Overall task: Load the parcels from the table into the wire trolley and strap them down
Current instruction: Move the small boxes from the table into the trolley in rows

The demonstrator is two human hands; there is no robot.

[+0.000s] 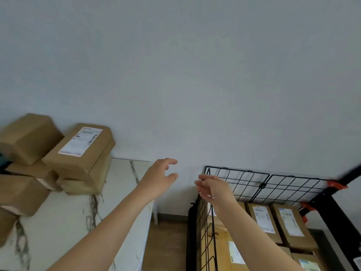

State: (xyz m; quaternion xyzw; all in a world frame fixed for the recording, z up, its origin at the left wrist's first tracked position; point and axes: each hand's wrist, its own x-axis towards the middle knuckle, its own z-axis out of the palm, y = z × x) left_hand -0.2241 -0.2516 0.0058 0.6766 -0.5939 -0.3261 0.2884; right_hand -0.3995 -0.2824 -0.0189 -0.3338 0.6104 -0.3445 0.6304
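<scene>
Several brown cardboard parcels point(78, 151) are stacked at the left on a white marble-patterned table point(64, 218); the top right one carries a white label. At the lower right stands the black wire trolley point(242, 182), with several labelled parcels point(285, 222) inside it. A thin black cord point(214, 237) hangs down the trolley's left wire panel. My left hand point(158, 178) hovers in the air between table and trolley, fingers relaxed and spread, holding nothing. My right hand point(213, 189) is at the trolley's upper left corner, fingers loosely extended at the wire edge; whether it pinches the cord is unclear.
A plain grey wall fills the upper view. Wooden floor point(166, 241) shows in the gap between table and trolley. Orange clamps point(336, 184) sit on the trolley's black frame at the right.
</scene>
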